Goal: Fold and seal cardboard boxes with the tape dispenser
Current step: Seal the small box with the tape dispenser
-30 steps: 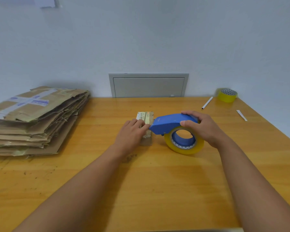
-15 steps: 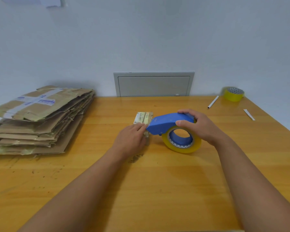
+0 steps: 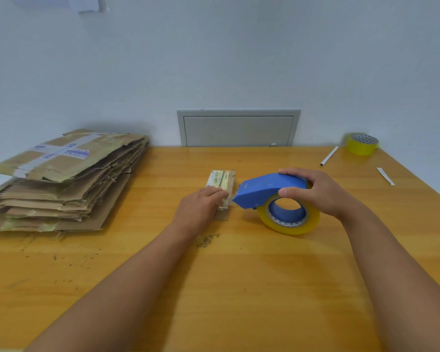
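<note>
At nine o'clock on the wooden table (image 3: 239,288) sits a stack of flattened cardboard boxes (image 3: 64,181). Near the centre lies a small cardboard box (image 3: 222,180) with a label on top; the left hand (image 3: 201,209) rests on its near end, fingers straight and pressing down. Just at three o'clock of the box, the right hand (image 3: 318,193) grips the blue tape dispenser (image 3: 269,190) over its top, the nose almost touching the box. At one o'clock lie a white tube (image 3: 328,156), a spare yellow tape roll (image 3: 362,144) and a white strip (image 3: 385,176).
</note>
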A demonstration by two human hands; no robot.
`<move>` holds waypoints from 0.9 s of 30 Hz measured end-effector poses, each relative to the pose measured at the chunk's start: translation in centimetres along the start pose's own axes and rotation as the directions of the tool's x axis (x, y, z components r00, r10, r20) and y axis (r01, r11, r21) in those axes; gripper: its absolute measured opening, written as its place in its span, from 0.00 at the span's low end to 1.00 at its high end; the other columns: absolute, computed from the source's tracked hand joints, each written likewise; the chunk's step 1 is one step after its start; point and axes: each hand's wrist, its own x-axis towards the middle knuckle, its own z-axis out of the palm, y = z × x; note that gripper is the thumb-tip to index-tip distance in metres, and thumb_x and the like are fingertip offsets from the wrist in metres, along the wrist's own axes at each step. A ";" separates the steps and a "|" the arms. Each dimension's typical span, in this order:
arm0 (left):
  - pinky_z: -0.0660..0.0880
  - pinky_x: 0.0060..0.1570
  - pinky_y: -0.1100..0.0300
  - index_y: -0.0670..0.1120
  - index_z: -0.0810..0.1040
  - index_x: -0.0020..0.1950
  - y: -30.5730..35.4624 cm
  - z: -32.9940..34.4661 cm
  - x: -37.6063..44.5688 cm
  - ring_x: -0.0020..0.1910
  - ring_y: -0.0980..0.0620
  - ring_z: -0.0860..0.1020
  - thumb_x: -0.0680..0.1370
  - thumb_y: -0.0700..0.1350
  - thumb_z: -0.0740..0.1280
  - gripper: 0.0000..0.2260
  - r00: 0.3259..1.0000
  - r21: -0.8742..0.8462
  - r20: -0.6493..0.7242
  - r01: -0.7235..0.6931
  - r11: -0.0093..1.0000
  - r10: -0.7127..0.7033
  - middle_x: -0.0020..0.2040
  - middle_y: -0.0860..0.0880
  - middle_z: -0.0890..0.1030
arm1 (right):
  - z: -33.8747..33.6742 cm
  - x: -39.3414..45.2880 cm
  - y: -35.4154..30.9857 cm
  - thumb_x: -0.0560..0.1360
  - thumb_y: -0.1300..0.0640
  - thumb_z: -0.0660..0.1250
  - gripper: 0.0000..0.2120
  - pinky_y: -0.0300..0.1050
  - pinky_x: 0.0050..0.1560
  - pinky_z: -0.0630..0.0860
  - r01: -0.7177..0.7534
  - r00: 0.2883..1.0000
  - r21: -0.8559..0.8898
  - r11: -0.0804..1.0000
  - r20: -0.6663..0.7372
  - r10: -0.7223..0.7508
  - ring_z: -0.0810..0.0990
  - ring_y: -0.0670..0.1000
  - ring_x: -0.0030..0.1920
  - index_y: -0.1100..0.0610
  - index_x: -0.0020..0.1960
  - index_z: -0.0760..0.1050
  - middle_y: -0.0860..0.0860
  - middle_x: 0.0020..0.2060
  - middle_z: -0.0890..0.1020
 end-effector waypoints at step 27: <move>0.79 0.42 0.50 0.47 0.81 0.64 0.5 0.5 -0.2 0.58 0.42 0.80 0.76 0.37 0.69 0.17 0.999 0.023 -0.027 -0.018 1.000 0.019 0.60 0.45 0.82 | 1.2 0.6 -0.5 0.73 0.45 0.74 0.19 0.45 0.60 0.70 -0.005 0.999 -0.163 0.987 -0.038 -0.001 0.75 0.46 0.61 0.43 0.63 0.78 0.41 0.60 0.78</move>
